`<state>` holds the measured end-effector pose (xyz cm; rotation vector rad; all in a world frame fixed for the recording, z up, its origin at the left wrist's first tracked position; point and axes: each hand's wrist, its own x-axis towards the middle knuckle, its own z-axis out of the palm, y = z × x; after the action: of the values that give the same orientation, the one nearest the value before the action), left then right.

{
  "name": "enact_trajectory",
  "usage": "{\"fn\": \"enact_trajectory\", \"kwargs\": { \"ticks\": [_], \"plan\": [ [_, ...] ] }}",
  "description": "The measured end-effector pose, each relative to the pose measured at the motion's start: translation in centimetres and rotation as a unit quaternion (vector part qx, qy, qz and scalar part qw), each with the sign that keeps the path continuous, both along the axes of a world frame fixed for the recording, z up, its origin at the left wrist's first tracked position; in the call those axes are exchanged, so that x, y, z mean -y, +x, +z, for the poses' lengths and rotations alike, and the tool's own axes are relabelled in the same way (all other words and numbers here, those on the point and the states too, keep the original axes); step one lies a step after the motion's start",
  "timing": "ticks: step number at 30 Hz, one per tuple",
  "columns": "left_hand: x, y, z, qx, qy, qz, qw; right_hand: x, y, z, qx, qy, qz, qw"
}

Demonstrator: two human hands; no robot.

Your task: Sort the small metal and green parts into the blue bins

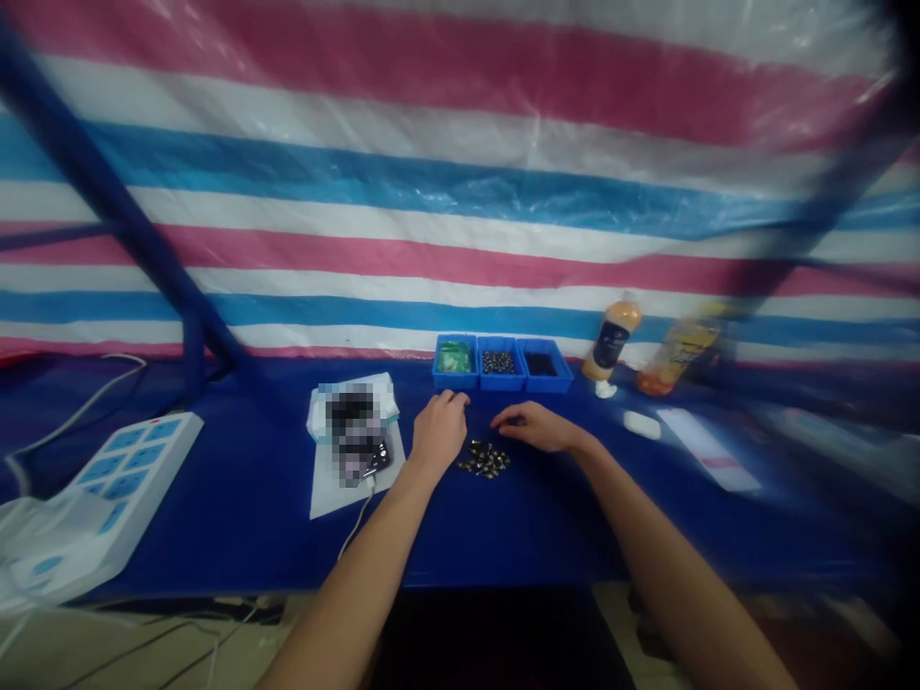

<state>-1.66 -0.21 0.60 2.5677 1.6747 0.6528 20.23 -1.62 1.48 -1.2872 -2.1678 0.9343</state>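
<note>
A small heap of dark and brass-coloured metal parts (485,460) lies on the blue table (237,498). My left hand (438,428) rests just left of the heap, fingers curled in and pointing away from me. My right hand (536,425) hovers just behind and right of the heap, fingers bent and drawn together at the tips. The picture is too soft to show whether either hand has a part in it.
Three blue bins (501,362) stand at the back, holding green, grey and black items. Right of them are an orange bottle (612,342), a tilted yellow bottle (676,356) and a white object (641,424). A phone on paper (356,446) and a power strip (101,494) lie left.
</note>
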Motion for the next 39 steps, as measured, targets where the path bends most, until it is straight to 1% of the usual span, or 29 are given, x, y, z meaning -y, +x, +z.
{"fn": "enact_trajectory", "kwargs": {
  "ticks": [3, 6, 13, 18, 25, 29, 32, 35, 39],
  "plan": [
    [0.0, 0.0, -0.3, 0.004, -0.015, -0.023, 1.000, 0.5, -1.4, -0.9, -0.003, 0.076, -0.017, 0.997],
    [0.0, -0.1, -0.5, 0.013, -0.038, -0.036, 0.999, 1.0, -2.4, -1.1, 0.022, 0.114, -0.008, 0.993],
    [0.0, 0.0, -0.5, 0.022, -0.063, -0.051, 0.996, 1.5, -3.0, -1.6, 0.080, 0.127, -0.019, 0.989],
    [0.1, 0.1, -0.3, 0.004, -0.058, -0.064, 0.996, 1.5, -3.3, -1.4, 0.082, 0.116, -0.016, 0.990],
    [0.2, 0.1, -0.3, -0.020, -0.052, -0.067, 0.996, 1.6, -3.7, -1.5, 0.092, 0.112, -0.050, 0.988],
    [0.2, 0.1, -0.3, -0.006, -0.051, -0.069, 0.996, 1.5, -3.3, -1.4, 0.036, 0.090, -0.048, 0.994],
    [0.3, 0.1, 0.1, 0.037, -0.042, -0.068, 0.996, 1.4, -3.0, -1.3, -0.036, 0.051, -0.089, 0.994],
    [0.4, 0.3, 0.8, 0.104, -0.027, -0.083, 0.991, 1.0, -2.7, -1.4, -0.126, 0.034, -0.138, 0.982],
    [0.7, 0.9, 1.3, 0.155, -0.024, -0.134, 0.978, 0.5, -2.1, -1.8, -0.206, 0.045, -0.173, 0.962]
  ]
}}
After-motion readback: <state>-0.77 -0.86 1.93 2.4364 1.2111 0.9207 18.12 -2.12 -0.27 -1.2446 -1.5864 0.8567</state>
